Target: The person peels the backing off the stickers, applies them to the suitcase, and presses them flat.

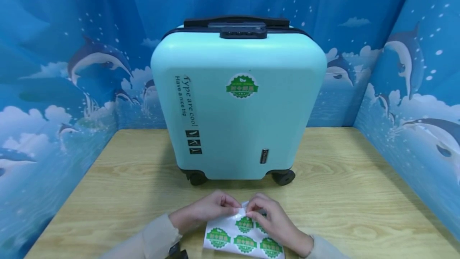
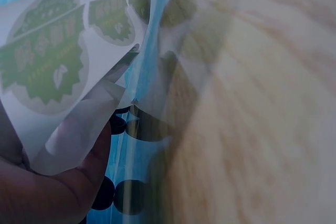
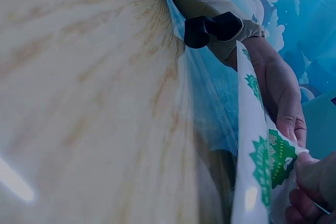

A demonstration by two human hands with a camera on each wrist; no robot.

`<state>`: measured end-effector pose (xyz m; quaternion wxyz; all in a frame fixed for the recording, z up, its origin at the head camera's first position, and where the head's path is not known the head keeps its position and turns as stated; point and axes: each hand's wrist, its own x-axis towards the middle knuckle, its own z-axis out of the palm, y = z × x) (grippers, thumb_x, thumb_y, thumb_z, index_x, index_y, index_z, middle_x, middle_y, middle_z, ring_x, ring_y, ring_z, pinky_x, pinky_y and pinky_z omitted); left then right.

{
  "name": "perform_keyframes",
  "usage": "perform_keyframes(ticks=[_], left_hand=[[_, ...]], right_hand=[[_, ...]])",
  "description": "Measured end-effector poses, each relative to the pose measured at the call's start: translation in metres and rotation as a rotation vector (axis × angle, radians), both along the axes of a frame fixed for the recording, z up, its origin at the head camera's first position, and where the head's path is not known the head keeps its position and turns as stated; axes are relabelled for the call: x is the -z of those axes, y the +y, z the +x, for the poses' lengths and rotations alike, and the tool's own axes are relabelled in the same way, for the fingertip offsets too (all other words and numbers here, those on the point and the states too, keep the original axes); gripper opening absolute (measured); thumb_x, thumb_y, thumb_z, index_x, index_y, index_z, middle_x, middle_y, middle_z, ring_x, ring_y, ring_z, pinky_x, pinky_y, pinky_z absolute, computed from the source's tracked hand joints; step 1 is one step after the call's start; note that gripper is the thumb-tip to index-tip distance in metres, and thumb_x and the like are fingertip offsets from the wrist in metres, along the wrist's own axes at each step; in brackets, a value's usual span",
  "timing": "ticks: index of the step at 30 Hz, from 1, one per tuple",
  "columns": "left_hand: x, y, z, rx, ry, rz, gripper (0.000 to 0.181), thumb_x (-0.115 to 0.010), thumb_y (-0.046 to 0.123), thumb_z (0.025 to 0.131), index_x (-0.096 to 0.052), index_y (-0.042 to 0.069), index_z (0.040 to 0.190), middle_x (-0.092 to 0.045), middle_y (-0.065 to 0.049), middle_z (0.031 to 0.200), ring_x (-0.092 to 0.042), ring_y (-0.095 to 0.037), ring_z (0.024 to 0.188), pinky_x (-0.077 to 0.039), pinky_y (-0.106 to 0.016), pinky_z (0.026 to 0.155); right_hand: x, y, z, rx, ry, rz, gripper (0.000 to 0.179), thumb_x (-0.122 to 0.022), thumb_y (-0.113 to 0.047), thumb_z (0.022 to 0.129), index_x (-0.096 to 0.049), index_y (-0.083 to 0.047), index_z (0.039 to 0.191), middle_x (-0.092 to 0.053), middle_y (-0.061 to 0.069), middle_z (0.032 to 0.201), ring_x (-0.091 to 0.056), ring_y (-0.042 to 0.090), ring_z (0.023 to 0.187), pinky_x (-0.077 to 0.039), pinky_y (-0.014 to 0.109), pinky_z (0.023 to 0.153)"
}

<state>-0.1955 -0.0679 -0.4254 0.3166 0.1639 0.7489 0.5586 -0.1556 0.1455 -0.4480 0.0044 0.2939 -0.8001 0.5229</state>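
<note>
A white sheet of green badge-shaped stickers (image 1: 231, 238) is held up near the front of the table. My left hand (image 1: 213, 209) pinches its upper edge between thumb and fingers. Close beside it, my right hand (image 1: 270, 218) pinches the same edge, partly covering one sticker. In the left wrist view the sheet (image 2: 52, 56) bends, its corner curling over my left thumb. From the right wrist view the sheet (image 3: 251, 145) stands tilted, with the fingertips of both hands near one sticker's edge. Beyond the hands stands a mint-green suitcase (image 1: 230, 119) bearing one such green sticker (image 1: 242, 86).
The suitcase stands upright on black wheels (image 1: 284, 177), its black handle (image 1: 235, 22) and lock on top. Under everything is a wood-grain table (image 1: 359, 195). Blue dolphin-print curtains (image 1: 406, 103) close in the back and both sides.
</note>
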Motion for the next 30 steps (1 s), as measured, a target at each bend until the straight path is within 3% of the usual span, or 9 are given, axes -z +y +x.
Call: perform_keyframes(ticks=[9,13,19,30], left_hand=[[0.0002,-0.002,-0.0018,0.003,0.006,0.005,0.016,-0.062,0.006,0.087,-0.069,0.002,0.1,-0.07,-0.006,0.088,-0.059,-0.01,0.07,-0.047,-0.021,0.064],[0.0008,-0.0043,-0.0038,-0.013,0.014,-0.008,0.017,-0.061,0.006,0.087,-0.068,0.001,0.102,-0.07,-0.005,0.089,-0.059,-0.011,0.073,-0.047,-0.023,0.067],[0.0022,-0.0055,-0.0054,-0.005,-0.002,0.008,0.018,-0.062,0.007,0.087,-0.068,0.001,0.103,-0.07,-0.005,0.09,-0.058,-0.012,0.074,-0.045,-0.024,0.07],[0.0055,-0.0052,-0.0052,-0.008,-0.025,0.043,0.019,-0.062,0.006,0.087,-0.067,-0.001,0.103,-0.07,-0.005,0.087,-0.058,-0.011,0.071,-0.045,-0.023,0.068]], right_hand=[[0.0007,-0.0008,0.0005,0.023,0.087,0.039,0.006,-0.059,-0.012,0.09,-0.059,-0.018,0.089,-0.061,-0.002,0.094,-0.056,0.009,0.089,-0.051,0.025,0.076],[0.0007,0.0008,0.0005,0.049,0.041,0.053,0.0,-0.059,-0.02,0.091,-0.059,-0.019,0.091,-0.061,-0.004,0.093,-0.055,0.008,0.09,-0.051,0.025,0.078],[-0.0022,0.002,-0.0005,0.086,-0.063,0.048,0.013,-0.064,-0.027,0.088,-0.065,-0.018,0.098,-0.064,-0.005,0.096,-0.057,0.008,0.088,-0.051,0.025,0.077],[-0.0016,0.0017,-0.0028,0.147,-0.051,0.121,0.007,-0.069,-0.025,0.084,-0.069,-0.021,0.09,-0.066,-0.012,0.088,-0.056,0.006,0.083,-0.05,0.024,0.073]])
